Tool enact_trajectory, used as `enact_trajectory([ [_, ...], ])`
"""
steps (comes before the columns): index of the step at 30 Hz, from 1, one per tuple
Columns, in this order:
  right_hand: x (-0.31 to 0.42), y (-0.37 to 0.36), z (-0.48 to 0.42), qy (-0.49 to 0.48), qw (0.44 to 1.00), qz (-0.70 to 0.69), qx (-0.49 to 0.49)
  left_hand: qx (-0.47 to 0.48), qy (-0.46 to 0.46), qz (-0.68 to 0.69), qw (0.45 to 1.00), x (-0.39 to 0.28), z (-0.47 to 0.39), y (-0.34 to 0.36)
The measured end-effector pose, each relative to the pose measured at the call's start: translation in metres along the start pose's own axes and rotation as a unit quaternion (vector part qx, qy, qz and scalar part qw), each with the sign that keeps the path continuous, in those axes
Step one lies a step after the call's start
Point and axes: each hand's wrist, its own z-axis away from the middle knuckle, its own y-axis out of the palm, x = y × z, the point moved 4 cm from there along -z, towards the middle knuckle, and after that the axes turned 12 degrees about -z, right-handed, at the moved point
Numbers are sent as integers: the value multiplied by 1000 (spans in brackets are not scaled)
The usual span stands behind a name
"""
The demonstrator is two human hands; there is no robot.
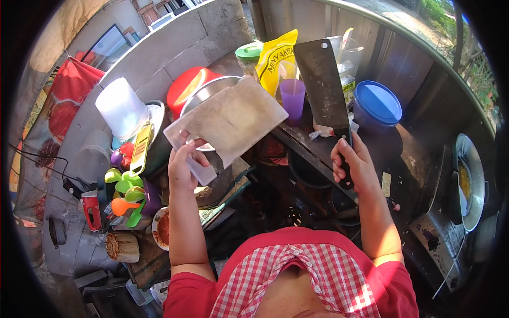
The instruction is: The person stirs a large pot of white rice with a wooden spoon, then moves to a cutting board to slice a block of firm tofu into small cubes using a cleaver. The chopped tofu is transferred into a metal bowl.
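My left hand (187,163) grips a worn, whitish cutting board (234,119) by the edge of its handle cut-out, and the board is held up at a tilt. A gap breaks its lower edge beside the fingers. In my right hand (354,163) is a cleaver (322,83), its black handle in the fist and its broad dark blade pointing up. The board and the cleaver are apart. Behind the board, partly hidden by it, are a metal bowl (212,88) and a red basin (185,89). Just left of the blade stands a purple plastic cup (292,101).
A yellow cooking oil pouch (278,51) and a blue-lidded tub (377,103) stand on the dark counter. At right is a metal pan (471,183). On the left are a yellow grater (141,150), a white bucket (120,105), green spoons (129,183) and a bowl of red sauce (162,229).
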Motion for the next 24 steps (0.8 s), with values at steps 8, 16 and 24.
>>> enact_trajectory([
  [8,32,-101,91,-67,984,4,-163,214,-291,70,930,172,61,164],
  [16,-10,-142,128,3,972,-5,-233,207,23,-575,791,154,20,171],
  [24,-34,-124,122,32,971,-5,-237,48,133,-713,687,101,-150,-3],
])
